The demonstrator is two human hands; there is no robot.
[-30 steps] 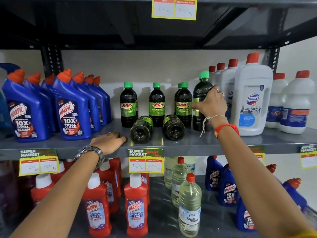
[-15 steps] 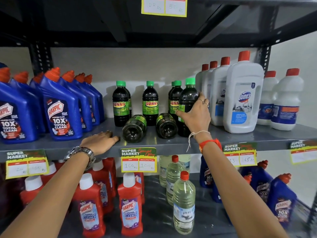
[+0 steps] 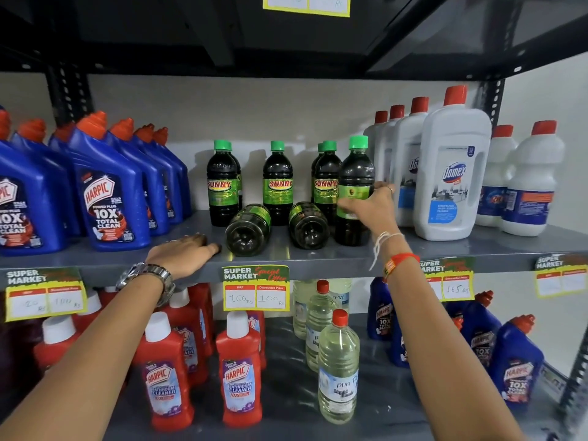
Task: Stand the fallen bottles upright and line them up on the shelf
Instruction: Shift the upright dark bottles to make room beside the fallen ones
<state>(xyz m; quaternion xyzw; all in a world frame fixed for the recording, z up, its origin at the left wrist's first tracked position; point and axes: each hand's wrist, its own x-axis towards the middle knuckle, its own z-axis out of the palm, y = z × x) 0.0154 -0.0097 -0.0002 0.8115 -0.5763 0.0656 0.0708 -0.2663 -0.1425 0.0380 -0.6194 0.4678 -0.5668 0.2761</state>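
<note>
Two dark Sunny bottles lie on their sides on the grey shelf (image 3: 318, 256), bases toward me: the left fallen bottle (image 3: 248, 230) and the right fallen bottle (image 3: 308, 226). Behind them several Sunny bottles with green caps stand upright (image 3: 277, 183). My right hand (image 3: 370, 210) grips one upright dark bottle (image 3: 354, 176) that stands near the shelf front, right of the fallen pair. My left hand (image 3: 186, 254) rests flat on the shelf edge just left of the left fallen bottle, fingers apart, holding nothing.
Blue Harpic bottles (image 3: 108, 198) crowd the shelf's left side and white Domex bottles (image 3: 451, 176) stand close on the right. The lower shelf holds red Harpic bottles (image 3: 240, 374) and clear bottles (image 3: 338, 367). Price tags (image 3: 256, 288) hang on the shelf edge.
My right hand has brought the upright bottle forward and left, away from the white bottles, to stand beside the fallen pair. The left hand stays on the shelf edge.
</note>
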